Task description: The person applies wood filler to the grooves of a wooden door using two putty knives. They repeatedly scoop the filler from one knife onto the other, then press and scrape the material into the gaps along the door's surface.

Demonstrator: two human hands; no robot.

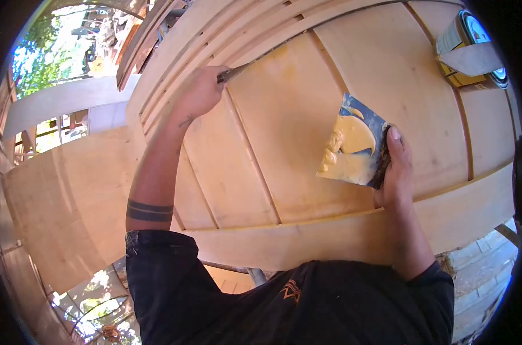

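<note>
My left hand (203,91) is closed around the handle of a thin spatula (238,71), whose blade points up and right against the wooden panel (272,115) beside the slatted edge. A dark square plate (356,144) with yellow-orange putty (353,135) spread and heaped on it is gripped at its right edge by my right hand (396,167), thumb on the near side. The plate is tilted over the panel's middle. Yellowish smears show on the panel near the spatula blade.
At the upper right stands an open can (454,46) with a pale flat strip (473,59) across it. Curved wooden slats (215,37) run along the far side. A raised wooden rail (330,233) lies between my body and the panel. A wide board (71,195) is at left.
</note>
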